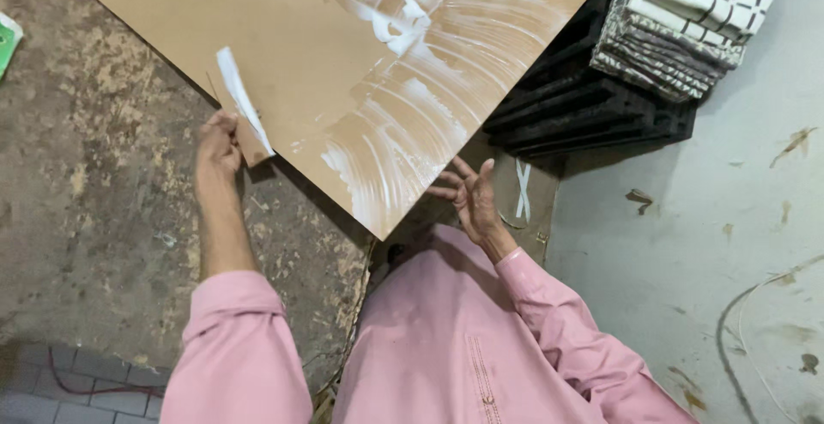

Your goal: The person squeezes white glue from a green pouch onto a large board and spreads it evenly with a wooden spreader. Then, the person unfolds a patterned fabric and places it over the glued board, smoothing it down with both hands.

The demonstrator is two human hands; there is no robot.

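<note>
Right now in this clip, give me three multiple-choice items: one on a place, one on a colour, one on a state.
1. Where does the white paste lie on the brown board?
A. on its right part
B. only at its left edge
C. nowhere

2. What colour are the shirt sleeves?
A. blue
B. pink
C. black

3. How is the right hand?
A. shut on a brush
B. flat on the floor
C. open, fingers spread, by the board's lower corner

Key: 1 A, curved white streaks fan over the right side. 2 B, both sleeves are pink. 3 C, it holds nothing, while the left hand grips the paste-coated scraper.
</note>
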